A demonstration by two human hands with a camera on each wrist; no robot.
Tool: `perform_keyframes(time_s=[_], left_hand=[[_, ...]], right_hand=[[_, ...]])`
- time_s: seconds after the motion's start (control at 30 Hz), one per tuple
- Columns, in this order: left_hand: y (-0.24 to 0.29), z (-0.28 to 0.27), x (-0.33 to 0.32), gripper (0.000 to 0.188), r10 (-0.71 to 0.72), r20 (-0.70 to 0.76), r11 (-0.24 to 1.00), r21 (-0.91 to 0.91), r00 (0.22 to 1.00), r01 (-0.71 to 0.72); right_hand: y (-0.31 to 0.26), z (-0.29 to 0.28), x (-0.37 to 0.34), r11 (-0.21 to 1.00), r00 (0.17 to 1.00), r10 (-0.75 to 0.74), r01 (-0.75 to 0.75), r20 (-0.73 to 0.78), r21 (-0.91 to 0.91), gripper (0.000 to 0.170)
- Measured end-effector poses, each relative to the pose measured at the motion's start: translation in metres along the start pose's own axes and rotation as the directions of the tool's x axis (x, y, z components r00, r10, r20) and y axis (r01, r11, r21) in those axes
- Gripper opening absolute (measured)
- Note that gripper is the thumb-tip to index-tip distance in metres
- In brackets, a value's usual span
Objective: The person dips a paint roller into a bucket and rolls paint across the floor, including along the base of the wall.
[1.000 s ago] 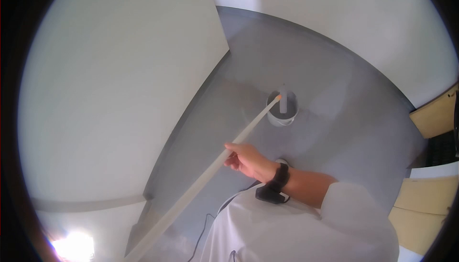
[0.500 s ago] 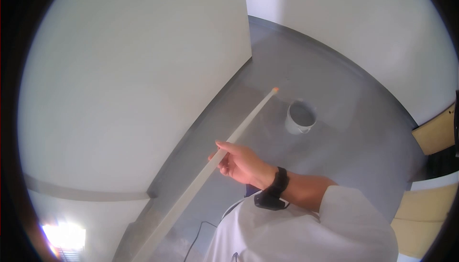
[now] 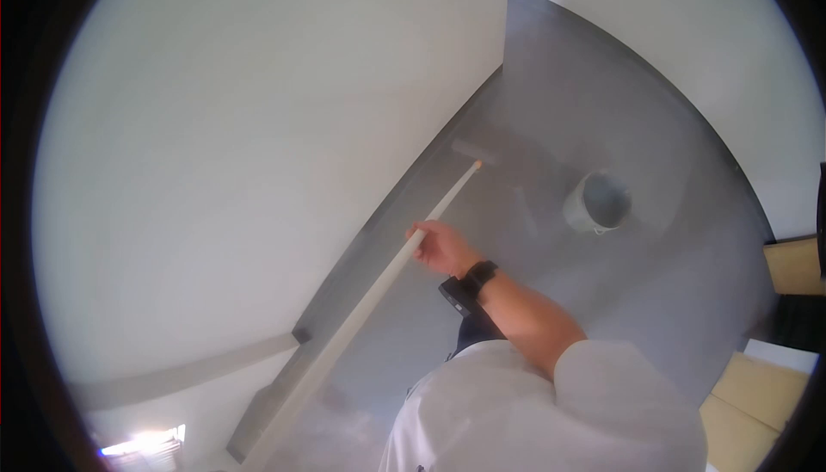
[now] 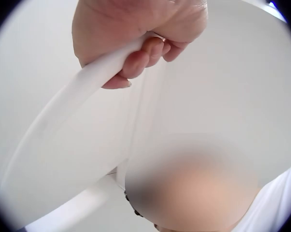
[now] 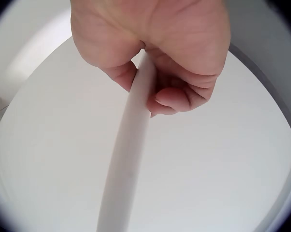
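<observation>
My right hand point(image 3: 443, 248) grips a long white pole point(image 3: 366, 308) partway along its length. The right wrist view shows the thumb and curled fingers of the right hand point(image 5: 150, 53) around the pole point(image 5: 123, 159). Higher on the pole point(image 4: 73, 99), my left hand point(image 4: 135, 34) holds it with fingers wrapped round; the head view does not show this hand. At the pole's far end, an orange tip point(image 3: 478, 165) joins a pale, blurred oblong head point(image 3: 469, 150) over the grey floor near the wall; I cannot tell whether it is a mop or a roller.
A white bucket point(image 3: 583, 207) with a wire handle stands on the grey floor point(image 3: 637, 291), right of the pole's end. A large white wall point(image 3: 258, 145) runs along the left. Wooden furniture point(image 3: 750, 399) stands at the lower right.
The pole's head has come out from over the bucket and moved left toward the wall. The view has turned, so the bucket appears farther right. Right hand still holds the pole.
</observation>
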State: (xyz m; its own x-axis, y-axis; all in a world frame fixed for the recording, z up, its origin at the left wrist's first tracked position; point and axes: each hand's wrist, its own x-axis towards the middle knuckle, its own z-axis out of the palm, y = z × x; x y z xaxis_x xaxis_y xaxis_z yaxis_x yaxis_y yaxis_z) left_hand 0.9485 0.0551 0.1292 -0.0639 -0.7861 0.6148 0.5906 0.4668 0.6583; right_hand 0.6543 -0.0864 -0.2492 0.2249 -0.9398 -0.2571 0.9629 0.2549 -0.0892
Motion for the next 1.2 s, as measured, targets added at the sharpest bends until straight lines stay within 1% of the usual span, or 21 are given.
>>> perform_keyframes(time_s=[0.07, 0.17, 0.3, 0.37, 0.43, 0.47, 0.5, 0.53, 0.6, 0.67, 0.7, 0.73, 0.77, 0.8, 0.83, 0.9, 0.93, 0.97, 1.03, 1.07, 1.2], left_hand=[[-0.035, -0.009, 0.041, 0.033, -0.066, 0.093, 0.995, 0.084, 0.993, 0.059], [-0.066, -0.040, 0.065, 0.029, -0.173, 0.193, 0.969, 0.211, 0.966, 0.132], [-0.100, -0.076, 0.072, 0.014, -0.229, 0.152, 0.956, 0.222, 0.961, 0.193], [-0.107, -0.095, 0.083, 0.012, -0.319, 0.121, 0.853, 0.469, 0.940, 0.229], [-0.122, -0.087, 0.106, 0.009, -0.350, 0.125, 0.812, 0.534, 0.929, 0.234], [-0.119, -0.100, 0.104, 0.009, -0.284, -0.160, 0.520, 0.803, 0.945, 0.292], [-0.117, -0.112, 0.104, 0.010, -0.097, -0.384, 0.147, 0.907, 0.918, 0.395], [-0.108, -0.127, 0.096, 0.010, -0.100, -0.384, 0.154, 0.906, 0.918, 0.395], [-0.084, -0.165, 0.069, 0.011, -0.124, -0.320, 0.067, 0.942, 0.939, 0.330], [-0.070, -0.186, 0.069, 0.012, -0.175, -0.244, -0.043, 0.970, 0.954, 0.240], [-0.069, -0.199, 0.069, 0.013, -0.201, -0.203, -0.084, 0.978, 0.958, 0.189], [-0.078, -0.199, 0.074, 0.013, -0.206, -0.192, -0.070, 0.981, 0.960, 0.181], [-0.089, -0.193, 0.082, 0.021, -0.194, -0.274, 0.520, 0.785, 0.942, 0.336], [-0.100, -0.196, 0.086, 0.034, -0.231, -0.350, 0.907, 0.261, 0.908, 0.331], [-0.100, -0.209, 0.084, 0.034, -0.234, -0.347, 0.909, 0.255, 0.908, 0.331], [-0.104, -0.234, 0.083, 0.032, -0.391, -0.298, 0.887, 0.131, 0.871, 0.443], [-0.108, -0.245, 0.092, 0.032, -0.451, -0.002, 0.867, 0.236, 0.893, 0.439], [-0.146, -0.247, 0.119, 0.032, -0.458, 0.008, 0.866, 0.230, 0.889, 0.444], [-0.167, -0.240, 0.116, 0.033, -0.481, -0.029, 0.830, 0.308, 0.876, 0.466], [-0.175, -0.230, 0.108, 0.032, -0.450, -0.072, 0.827, 0.342, 0.890, 0.446], [-0.179, -0.251, 0.078, 0.031, -0.463, -0.161, 0.816, 0.306, 0.872, 0.490]], right_hand=[[-0.010, 0.005, 0.039, 1.000, 0.987, 0.020, -0.023, -0.160, -0.016, 0.011], [-0.002, -0.013, 0.087, 1.000, 0.986, 0.021, -0.017, -0.166, 0.027, 0.011], [0.000, -0.021, 0.118, 0.998, 0.975, 0.009, -0.023, -0.222, -0.061, 0.010], [0.011, -0.030, 0.150, 0.998, 0.944, 0.025, -0.045, -0.328, -0.053, 0.008], [0.005, -0.024, 0.164, 0.998, 0.930, 0.049, -0.062, -0.365, -0.022, 0.009], [0.004, -0.021, 0.172, 0.996, 0.912, 0.078, -0.086, -0.403, -0.002, 0.009], [0.003, -0.020, 0.182, 0.997, 0.909, 0.077, -0.082, -0.409, 0.005, 0.009], [0.014, -0.022, 0.187, 0.996, 0.928, 0.087, -0.085, -0.363, 0.020, 0.008], [0.048, -0.018, 0.190, 0.997, 0.947, 0.076, -0.076, -0.312, 0.011, 0.007], [0.074, 0.006, 0.188, 0.997, 0.873, 0.050, -0.074, -0.484, -0.031, 0.008], [0.084, 0.015, 0.187, 0.998, 0.874, 0.031, -0.054, -0.485, -0.034, 0.008], [0.097, 0.020, 0.185, 0.997, 0.893, 0.034, -0.062, -0.449, -0.049, 0.008], [0.112, 0.027, 0.181, 0.996, 0.907, 0.052, -0.080, -0.418, -0.050, 0.008], [0.120, 0.029, 0.181, 0.996, 0.906, 0.042, -0.070, -0.421, -0.052, 0.008], [0.128, 0.032, 0.182, 0.998, 0.911, 0.018, -0.041, -0.411, -0.049, 0.010], [0.138, 0.033, 0.184, 0.999, 0.916, -0.013, -0.005, -0.402, -0.045, 0.011], [0.137, 0.032, 0.182, 0.997, 0.914, -0.047, 0.020, -0.402, -0.072, 0.012], [0.101, 0.034, 0.207, 0.994, 0.912, -0.086, 0.050, -0.401, -0.099, 0.013], [0.083, 0.035, 0.201, 0.989, 0.900, -0.111, 0.059, -0.422, -0.134, 0.014], [0.080, 0.034, 0.195, 0.983, 0.889, -0.134, 0.062, -0.438, -0.174, 0.015], [0.110, 0.011, 0.202, 0.978, 0.861, -0.186, 0.118, -0.474, -0.170, 0.015]])
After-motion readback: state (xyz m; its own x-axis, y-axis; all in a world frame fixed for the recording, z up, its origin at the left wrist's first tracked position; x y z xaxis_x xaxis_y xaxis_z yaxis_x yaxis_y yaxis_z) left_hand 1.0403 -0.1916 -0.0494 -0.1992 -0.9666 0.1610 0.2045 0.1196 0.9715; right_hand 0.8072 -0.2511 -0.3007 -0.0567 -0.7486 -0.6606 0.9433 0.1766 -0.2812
